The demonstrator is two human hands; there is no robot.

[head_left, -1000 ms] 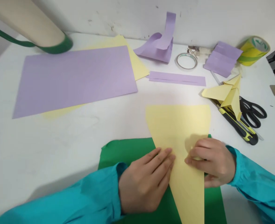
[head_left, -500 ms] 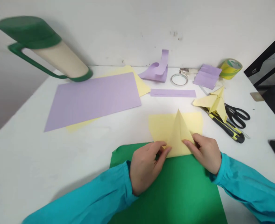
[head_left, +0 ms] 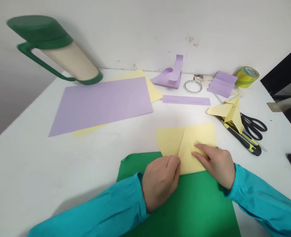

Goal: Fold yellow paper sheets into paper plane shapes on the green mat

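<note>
A folded sheet of yellow paper (head_left: 187, 144) lies across the top edge of a green sheet (head_left: 197, 204). Its folded-over flap has a slanted left edge that rises to a point near the far side. My left hand (head_left: 161, 182) is closed on the near left corner of the fold, its fingertips partly hidden. On the right part of the flap, the thumb and index finger of my right hand (head_left: 217, 163) rest on top of the paper, spread apart. The other fingers of that hand are mostly hidden.
Behind lie a large purple sheet (head_left: 103, 103) over yellow paper, a purple strip (head_left: 186, 100) and a tape ring (head_left: 193, 86). A folded yellow paper plane (head_left: 230, 112) covers part of a utility knife (head_left: 244, 140), beside black scissors (head_left: 254, 126). A green-lidded jug (head_left: 71, 61) stands back left.
The near end of the long yellow paper has been folded up and away from me. Its pointed flap now lies flatter, and my right fingers have spread on it. The view has tilted up.
</note>
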